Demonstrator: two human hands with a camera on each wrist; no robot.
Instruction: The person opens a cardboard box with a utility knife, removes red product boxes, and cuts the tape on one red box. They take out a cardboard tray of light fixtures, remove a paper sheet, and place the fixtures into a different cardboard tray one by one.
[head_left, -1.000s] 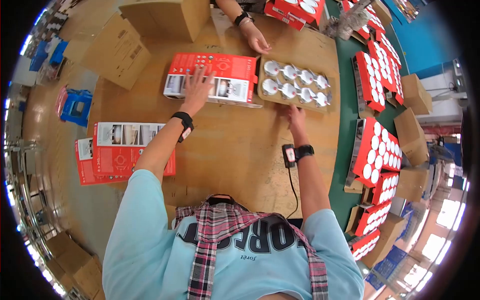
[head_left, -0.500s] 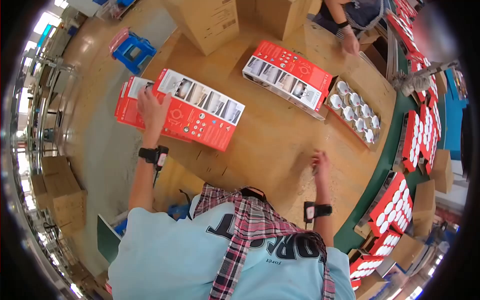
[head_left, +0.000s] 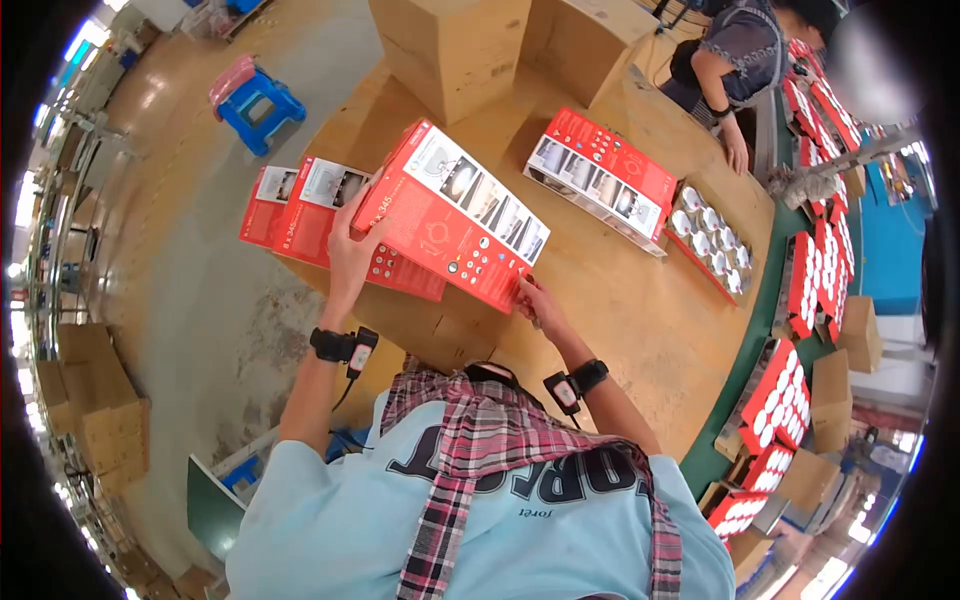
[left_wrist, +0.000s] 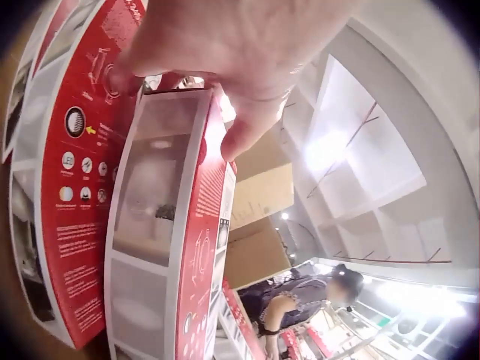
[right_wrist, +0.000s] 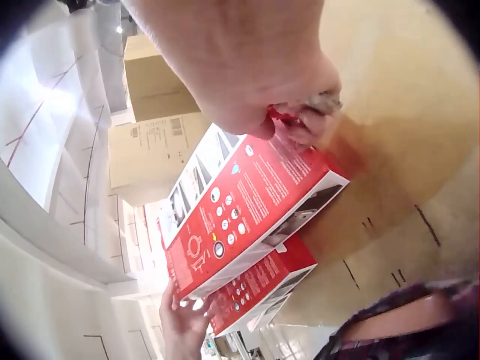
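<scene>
In the head view a red-and-white printed box (head_left: 450, 215) is tilted above other red boxes (head_left: 310, 215) at the table's left edge. My left hand (head_left: 350, 250) grips its left end, thumb and fingers round the edge; the left wrist view shows that hand (left_wrist: 240, 60) over the box's end (left_wrist: 161, 187). At the box's lower right corner, my right hand (head_left: 540, 305) pinches the edge with curled fingers. The right wrist view has the right hand (right_wrist: 262, 82) at the near end of the box (right_wrist: 247, 202), some fingertips hidden.
Another red box (head_left: 600, 180) lies farther back, beside an open tray of round silver-white lamps (head_left: 708, 240). Large cartons (head_left: 450, 60) stand at the table's back. A person (head_left: 735, 60) is at the far right, near a green surface with more filled red boxes (head_left: 775, 395). A blue stool (head_left: 258, 110) stands left.
The left hand has gone from resting on the left boxes to gripping one, which is now raised and tilted. The right hand has moved left to that box. The head view has shifted.
</scene>
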